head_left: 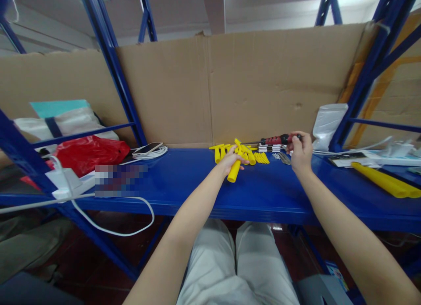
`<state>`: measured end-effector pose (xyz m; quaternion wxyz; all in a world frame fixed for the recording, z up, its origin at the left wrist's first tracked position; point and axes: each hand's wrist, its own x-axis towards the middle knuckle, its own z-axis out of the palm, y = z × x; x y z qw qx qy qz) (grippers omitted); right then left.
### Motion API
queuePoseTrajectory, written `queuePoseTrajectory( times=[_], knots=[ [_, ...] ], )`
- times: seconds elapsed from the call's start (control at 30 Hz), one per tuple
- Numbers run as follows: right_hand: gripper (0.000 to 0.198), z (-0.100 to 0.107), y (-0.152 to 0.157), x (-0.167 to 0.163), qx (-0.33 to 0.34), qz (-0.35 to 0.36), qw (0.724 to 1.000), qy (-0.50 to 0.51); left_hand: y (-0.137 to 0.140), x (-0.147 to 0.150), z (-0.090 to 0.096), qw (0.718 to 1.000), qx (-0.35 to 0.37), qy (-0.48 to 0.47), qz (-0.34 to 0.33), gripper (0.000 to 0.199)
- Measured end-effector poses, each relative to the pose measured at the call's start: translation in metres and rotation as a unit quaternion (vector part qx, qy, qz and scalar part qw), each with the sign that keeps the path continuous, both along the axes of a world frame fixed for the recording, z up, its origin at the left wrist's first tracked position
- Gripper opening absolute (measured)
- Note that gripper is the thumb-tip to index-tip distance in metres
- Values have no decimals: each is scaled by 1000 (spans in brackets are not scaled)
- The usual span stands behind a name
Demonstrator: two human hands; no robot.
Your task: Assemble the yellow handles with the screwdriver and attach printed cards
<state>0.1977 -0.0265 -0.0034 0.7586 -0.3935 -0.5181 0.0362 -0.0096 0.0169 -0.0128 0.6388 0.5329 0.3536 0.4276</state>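
Screwdriver (274, 140), red and black, is gripped by the fingers of the right hand (301, 152) above the blue table (184, 180); the left hand (229, 161) has fingers curled around a yellow tubular piece (233, 172), near smaller yellow parts (262, 158).

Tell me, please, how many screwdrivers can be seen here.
1: a red-and-black screwdriver, in the right hand, to the right of the yellow tube that the left hand holds. Others may be hidden.
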Motion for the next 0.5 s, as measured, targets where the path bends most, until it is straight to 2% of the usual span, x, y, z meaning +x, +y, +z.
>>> queuePoseTrajectory(
  times=[0.17, 0.33, 0.5],
  knots=[
    [28, -3, 5, 6, -38, -1, 999, 5, 2, 1, -3, 999, 30, 25, 14, 93],
    [28, -3, 12, 12, -46, 23, 997, 62, 4, 1, -7, 996, 58, 60, 23, 92],
    [36, 1, 13, 14, -77, 92, 985, 123, 3, 2, -7, 995, 67, 67, 35, 92]
  ],
)
